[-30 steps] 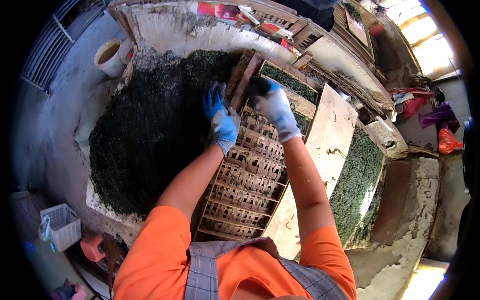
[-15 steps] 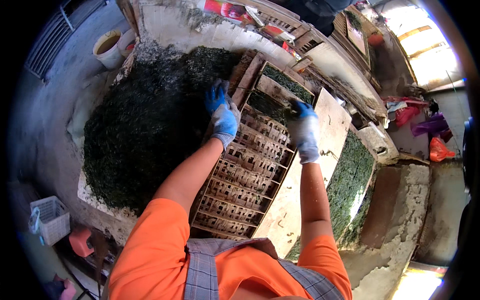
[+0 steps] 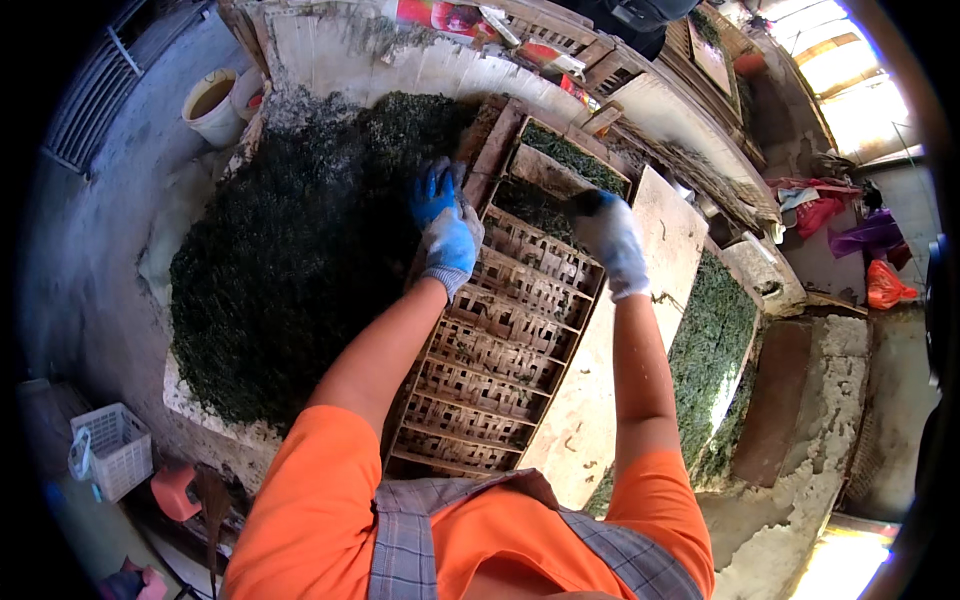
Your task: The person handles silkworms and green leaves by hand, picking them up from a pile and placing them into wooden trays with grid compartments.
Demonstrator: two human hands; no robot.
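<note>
My left hand (image 3: 449, 235), in a blue and white work glove, lies with fingers stretched out at the left edge of a slatted wooden rack (image 3: 487, 355). The fingertips point toward a large heap of dark green shredded plant matter (image 3: 290, 250). My right hand (image 3: 612, 243), gloved the same way, is at the rack's right side, over its second compartment from the far end. Its fingers are dark and smeared, so their grip is unclear. Dark green shreds (image 3: 535, 207) lie in that compartment, and more fill the farthest one. The nearer compartments show bare woven strips.
A pale board (image 3: 577, 425) lies right of the rack, with a bed of green shreds (image 3: 705, 350) beyond it. A low white wall (image 3: 400, 70) runs along the far side. Buckets (image 3: 213, 108) stand far left, a white plastic basket (image 3: 112, 450) near left.
My right hand has moved slightly away from me along the rack's right side. My left hand stays at the left edge, and the view has shifted a little.
</note>
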